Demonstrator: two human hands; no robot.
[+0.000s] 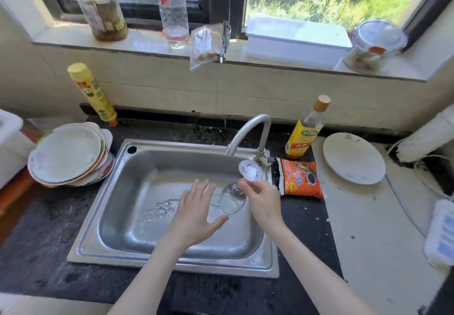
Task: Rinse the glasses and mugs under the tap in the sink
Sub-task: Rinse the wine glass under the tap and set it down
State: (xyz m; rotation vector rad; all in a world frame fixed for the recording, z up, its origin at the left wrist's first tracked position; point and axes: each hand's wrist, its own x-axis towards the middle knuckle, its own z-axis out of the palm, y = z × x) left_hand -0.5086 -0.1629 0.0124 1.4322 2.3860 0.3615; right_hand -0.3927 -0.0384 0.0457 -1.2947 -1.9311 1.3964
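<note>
Because we want the water to run out of the bowl, we hold the glass [232,198] upside down over the sink [172,263], foot up and mouth tilted down toward the basin, so whatever drains falls straight into it. Our right hand [264,203] pinches the stem just under the foot, which keeps the fingers off the wet bowl and lets the glass hang freely. Our left hand [196,212] is spread flat beside the bowl, fingers apart, holding nothing (whether a fingertip touches the glass we cannot tell); it looks ready to steady or wipe. The tap [248,133] arches just above the foot, so the glass sits close under the spout, though we cannot make out a stream. Water ripples on the basin floor. Plates [66,155] wait stacked on the bench at the left.
</note>
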